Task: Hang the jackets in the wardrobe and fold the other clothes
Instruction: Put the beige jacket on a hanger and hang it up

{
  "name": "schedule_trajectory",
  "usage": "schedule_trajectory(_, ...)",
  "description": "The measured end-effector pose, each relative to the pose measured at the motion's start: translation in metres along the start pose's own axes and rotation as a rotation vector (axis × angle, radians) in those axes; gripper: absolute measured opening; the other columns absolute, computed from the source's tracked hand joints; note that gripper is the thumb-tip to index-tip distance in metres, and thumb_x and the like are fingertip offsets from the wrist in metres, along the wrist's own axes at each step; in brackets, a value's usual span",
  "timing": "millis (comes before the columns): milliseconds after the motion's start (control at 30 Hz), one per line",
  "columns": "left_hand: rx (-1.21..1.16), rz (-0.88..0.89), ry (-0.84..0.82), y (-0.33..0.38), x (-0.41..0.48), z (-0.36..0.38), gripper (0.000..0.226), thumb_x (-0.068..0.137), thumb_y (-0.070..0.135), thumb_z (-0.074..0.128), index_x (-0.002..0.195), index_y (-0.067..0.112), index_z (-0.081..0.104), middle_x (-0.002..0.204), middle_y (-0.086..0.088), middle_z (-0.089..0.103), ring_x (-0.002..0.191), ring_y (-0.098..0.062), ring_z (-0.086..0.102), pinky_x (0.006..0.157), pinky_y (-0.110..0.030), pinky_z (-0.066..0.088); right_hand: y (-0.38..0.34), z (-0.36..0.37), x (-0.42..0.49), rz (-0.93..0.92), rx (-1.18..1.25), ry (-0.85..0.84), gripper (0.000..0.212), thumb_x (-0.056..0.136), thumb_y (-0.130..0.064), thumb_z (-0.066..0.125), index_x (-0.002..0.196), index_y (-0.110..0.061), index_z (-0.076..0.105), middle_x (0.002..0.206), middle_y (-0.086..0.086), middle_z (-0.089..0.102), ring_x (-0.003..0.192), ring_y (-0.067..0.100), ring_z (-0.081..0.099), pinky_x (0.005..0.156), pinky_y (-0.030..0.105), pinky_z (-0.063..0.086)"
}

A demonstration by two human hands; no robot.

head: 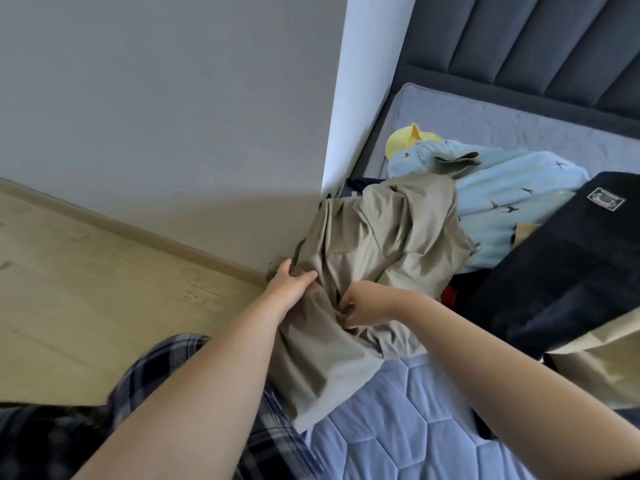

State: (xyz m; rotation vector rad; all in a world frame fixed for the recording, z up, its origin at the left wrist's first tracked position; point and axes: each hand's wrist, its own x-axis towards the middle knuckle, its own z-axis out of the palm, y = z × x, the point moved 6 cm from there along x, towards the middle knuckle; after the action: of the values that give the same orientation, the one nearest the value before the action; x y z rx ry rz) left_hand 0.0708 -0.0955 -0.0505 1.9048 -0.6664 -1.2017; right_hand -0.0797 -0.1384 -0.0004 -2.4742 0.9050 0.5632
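Observation:
A khaki garment [381, 233] lies bunched over the near left corner of the bed, one part hanging down toward me. My left hand [291, 278] grips its left edge, and my right hand [356, 310] is curled into the cloth just to the right of it. Behind it lie a light blue garment with small bird prints [512, 202] and a yellow garment [405, 142]. A dark navy garment with a white label [571, 271] is spread across the right side of the bed.
The bed has a quilted blue mattress [415, 427] and a dark padded headboard [536, 46]. A grey wall [173, 98] and a white corner post [367, 81] stand to the left. Wooden floor [86, 289] lies below the wall. Another khaki piece [595, 362] sits at the right edge.

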Motion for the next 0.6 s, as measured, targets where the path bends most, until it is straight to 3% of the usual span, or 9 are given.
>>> schedule_trajectory(67, 0.056, -0.012, -0.011, -0.002, -0.001, 0.000, 0.087, 0.081, 0.041, 0.069, 0.151, 0.026, 0.019, 0.149, -0.006, 0.037, 0.132, -0.028, 0.041, 0.104, -0.035, 0.034, 0.002, -0.007, -0.005, 0.013, 0.204, 0.064, 0.020, 0.082, -0.037, 0.065, 0.071, -0.021, 0.064, 0.066, -0.008, 0.058, 0.066, 0.009, 0.053, 0.066, 0.026, 0.046)
schedule_trajectory(100, 0.099, -0.013, -0.016, -0.003, -0.002, 0.000, 0.086, 0.082, 0.037, 0.069, 0.151, 0.027, 0.019, 0.149, -0.006, 0.038, 0.131, -0.029, 0.042, 0.104, -0.035, 0.035, 0.008, -0.017, -0.008, 0.039, 0.304, 0.230, 0.017, 0.084, -0.036, 0.065, 0.076, -0.022, 0.067, 0.071, -0.008, 0.061, 0.071, 0.009, 0.056, 0.071, 0.027, 0.049)
schedule_trajectory(200, 0.246, 0.017, -0.026, -0.002, -0.005, 0.002, 0.082, 0.085, 0.028, 0.064, 0.151, 0.027, 0.017, 0.146, -0.007, 0.042, 0.127, -0.029, 0.045, 0.099, -0.031, 0.037, 0.046, -0.054, -0.035, 0.234, 0.365, 0.990, 0.019, 0.086, -0.021, 0.063, 0.102, -0.011, 0.067, 0.108, 0.004, 0.060, 0.102, 0.020, 0.054, 0.089, 0.039, 0.046)
schedule_trajectory(267, 0.303, 0.025, -0.045, -0.002, -0.008, 0.003, 0.080, 0.085, 0.020, 0.061, 0.151, 0.029, 0.017, 0.144, -0.006, 0.043, 0.125, -0.028, 0.047, 0.094, -0.029, 0.038, 0.085, -0.058, -0.054, 0.540, 0.394, 1.228, 0.042, 0.083, -0.022, 0.064, 0.122, -0.009, 0.056, 0.131, 0.013, 0.047, 0.120, 0.030, 0.043, 0.099, 0.043, 0.037)
schedule_trajectory(333, 0.358, 0.033, -0.057, 0.000, -0.010, 0.004, 0.074, 0.085, 0.011, 0.053, 0.150, 0.027, 0.022, 0.145, -0.006, 0.041, 0.127, -0.028, 0.044, 0.096, -0.029, 0.037, 0.123, -0.046, -0.062, 0.827, 0.630, 1.199, 0.070, 0.079, -0.028, 0.069, 0.139, -0.010, 0.036, 0.145, 0.015, 0.033, 0.131, 0.034, 0.031, 0.106, 0.046, 0.029)
schedule_trajectory(433, 0.320, 0.047, -0.051, 0.008, -0.013, 0.005, 0.057, 0.087, 0.007, 0.047, 0.143, 0.019, 0.042, 0.141, -0.009, 0.047, 0.124, -0.028, 0.047, 0.100, -0.030, 0.039, 0.148, -0.028, -0.057, 0.928, 1.052, 1.128, 0.086, 0.078, -0.021, 0.071, 0.146, -0.007, 0.020, 0.147, 0.018, 0.028, 0.132, 0.036, 0.031, 0.108, 0.042, 0.031)
schedule_trajectory(500, 0.197, 0.031, -0.049, 0.011, -0.014, 0.005, 0.045, 0.086, 0.007, 0.045, 0.129, 0.017, 0.058, 0.124, -0.011, 0.060, 0.104, -0.027, 0.058, 0.087, -0.031, 0.047, 0.152, -0.029, -0.048, 0.890, 1.245, 1.104, 0.067, 0.078, -0.010, 0.069, 0.135, -0.001, 0.035, 0.129, 0.021, 0.048, 0.115, 0.035, 0.050, 0.094, 0.039, 0.047)
schedule_trajectory(533, 0.147, 0.019, -0.048, 0.011, -0.015, 0.005, 0.041, 0.086, 0.006, 0.044, 0.121, 0.016, 0.063, 0.115, -0.011, 0.064, 0.096, -0.027, 0.060, 0.082, -0.031, 0.047, 0.150, -0.033, -0.043, 0.862, 1.298, 1.061, 0.044, 0.077, -0.006, 0.066, 0.117, 0.001, 0.049, 0.106, 0.020, 0.058, 0.095, 0.032, 0.058, 0.077, 0.036, 0.052)
schedule_trajectory(600, 0.089, -0.015, -0.064, 0.010, -0.015, 0.005, 0.035, 0.085, 0.003, 0.043, 0.107, 0.013, 0.067, 0.101, -0.013, 0.067, 0.086, -0.027, 0.061, 0.079, -0.032, 0.048, 0.142, -0.043, -0.037, 0.797, 1.310, 0.968, 0.005, 0.078, 0.000, 0.060, 0.077, -0.003, 0.055, 0.064, 0.010, 0.050, 0.061, 0.022, 0.048, 0.049, 0.025, 0.040)
